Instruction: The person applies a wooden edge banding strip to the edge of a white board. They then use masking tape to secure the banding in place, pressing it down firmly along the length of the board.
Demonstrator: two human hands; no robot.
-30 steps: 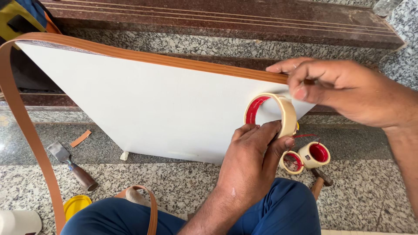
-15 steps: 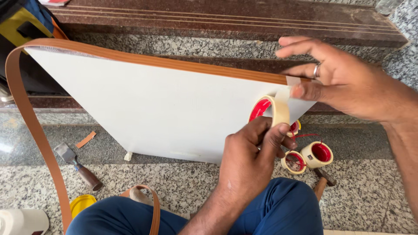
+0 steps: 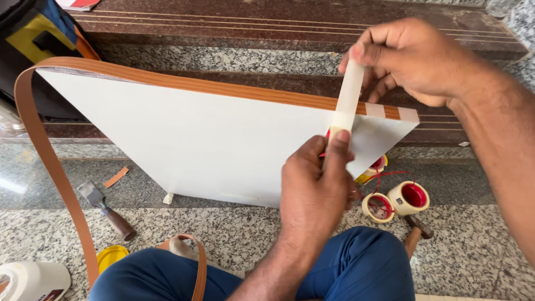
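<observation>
Now two hands point(image 3: 315, 184) point(image 3: 415, 58), one tape strip point(image 3: 348, 95), one white board point(image 3: 212, 139), two spare rolls point(image 3: 408, 198)

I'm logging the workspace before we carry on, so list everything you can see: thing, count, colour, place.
white board: 1, white face, standing on edge on the floor, centre
edge band: 1, brown, along the board's top edge, its loose end hanging down at left
tape strip: 1, cream, stretched between both hands
tape pieces: 2, cream, across the band near the board's right corner
tape rolls: 2 clear, cream with red cores, floor at right; a third partly hidden
hammer: 1, wooden handle, floor right
scraper: 1, wooden handle, floor left
yellow lid: 1, floor lower left
white container: 1, bottom left corner
left hand: holds the roll end
right hand: pinches the strip's top
</observation>
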